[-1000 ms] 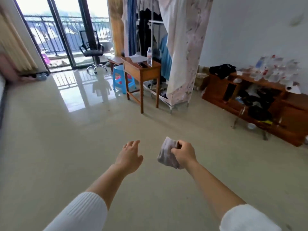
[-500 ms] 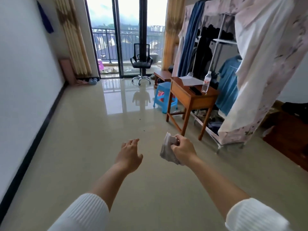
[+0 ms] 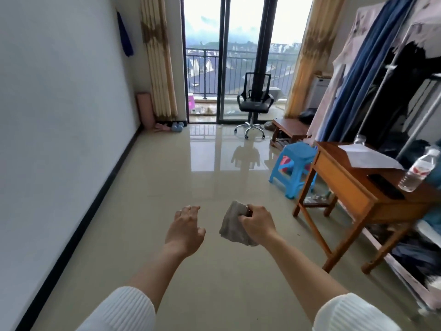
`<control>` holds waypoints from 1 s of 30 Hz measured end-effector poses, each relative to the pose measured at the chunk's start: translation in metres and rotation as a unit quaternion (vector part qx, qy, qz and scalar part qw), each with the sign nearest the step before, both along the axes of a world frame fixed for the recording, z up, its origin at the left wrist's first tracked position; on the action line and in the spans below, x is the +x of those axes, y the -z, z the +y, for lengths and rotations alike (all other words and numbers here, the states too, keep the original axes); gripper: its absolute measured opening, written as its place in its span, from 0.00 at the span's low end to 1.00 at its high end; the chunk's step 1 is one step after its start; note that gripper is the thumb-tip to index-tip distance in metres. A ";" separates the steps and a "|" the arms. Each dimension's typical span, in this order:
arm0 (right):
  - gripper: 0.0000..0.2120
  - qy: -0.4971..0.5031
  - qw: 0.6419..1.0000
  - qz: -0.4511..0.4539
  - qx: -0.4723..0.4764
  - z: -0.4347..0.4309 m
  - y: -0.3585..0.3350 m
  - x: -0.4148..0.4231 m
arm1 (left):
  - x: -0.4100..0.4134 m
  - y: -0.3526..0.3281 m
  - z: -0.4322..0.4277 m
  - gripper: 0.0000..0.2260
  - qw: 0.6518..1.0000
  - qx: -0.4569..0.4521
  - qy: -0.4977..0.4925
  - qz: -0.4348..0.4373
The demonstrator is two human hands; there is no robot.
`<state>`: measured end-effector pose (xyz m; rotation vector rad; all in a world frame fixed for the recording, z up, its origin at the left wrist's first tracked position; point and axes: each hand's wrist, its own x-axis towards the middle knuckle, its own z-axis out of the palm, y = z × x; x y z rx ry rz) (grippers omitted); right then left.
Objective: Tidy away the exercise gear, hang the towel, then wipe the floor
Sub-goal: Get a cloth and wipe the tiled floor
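Note:
My right hand is held out over the floor, shut on a small folded grey cloth that hangs from its fingers. A little to its left, my left hand is open, fingers spread, holding nothing. Far off in the left corner a rolled pink mat stands upright against the wall, with blue dumbbells on the floor beside it. A blue towel hangs high on the left wall. The glossy beige floor stretches ahead.
A wooden desk with a water bottle stands at right, a blue plastic stool next to it. Behind are a fabric wardrobe, a low wooden bench and a black office chair by the balcony door.
My view has swung left, from the shelf and wardrobe side toward the balcony door and left wall. Both hands keep the same pose, the right one still holding the cloth.

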<state>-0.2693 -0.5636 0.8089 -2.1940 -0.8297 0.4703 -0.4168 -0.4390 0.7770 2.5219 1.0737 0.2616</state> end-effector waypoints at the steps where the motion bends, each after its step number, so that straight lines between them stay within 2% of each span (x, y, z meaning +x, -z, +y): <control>1: 0.06 -0.008 1.000 0.000 -0.007 0.028 0.001 0.013 | 0.014 0.001 0.027 0.27 1.000 -0.001 -0.004 0.004; 11: 0.09 -0.072 0.996 -0.045 -0.033 0.279 0.009 0.195 | 0.193 0.012 0.271 0.27 1.000 0.003 -0.029 0.007; 18: 0.07 -0.112 0.992 -0.047 -0.046 0.450 0.017 0.363 | 0.349 0.017 0.429 0.27 0.997 -0.034 -0.065 -0.004; 22: 0.03 -0.168 0.980 -0.069 -0.076 0.544 0.009 0.440 | 0.421 0.012 0.518 0.26 0.996 -0.017 -0.087 -0.018; 25: 0.08 -0.163 0.983 -0.067 -0.057 0.620 0.012 0.487 | 0.468 0.013 0.592 0.26 0.995 -0.003 -0.099 -0.014; 30: 0.09 -0.198 0.976 -0.069 -0.052 0.763 0.021 0.565 | 0.539 0.025 0.730 0.25 0.993 0.014 -0.115 0.002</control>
